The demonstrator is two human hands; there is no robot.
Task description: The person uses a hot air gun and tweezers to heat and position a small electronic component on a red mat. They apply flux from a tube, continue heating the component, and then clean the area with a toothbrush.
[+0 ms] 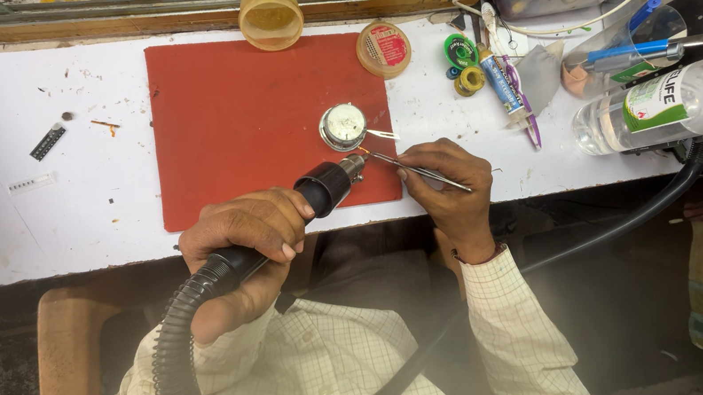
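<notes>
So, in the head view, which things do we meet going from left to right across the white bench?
Small black ridged strip → red rectangular mat → round silver dial gauge → thin metal tweezers in the right hand → clear plastic bottle lying on its side.

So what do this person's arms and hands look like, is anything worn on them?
Both hands, left hand and right hand, are bare, with no gloves. The arms are covered by long sleeves of a pale cream shirt with a fine check pattern. A thin band shows at the right wrist.
</notes>
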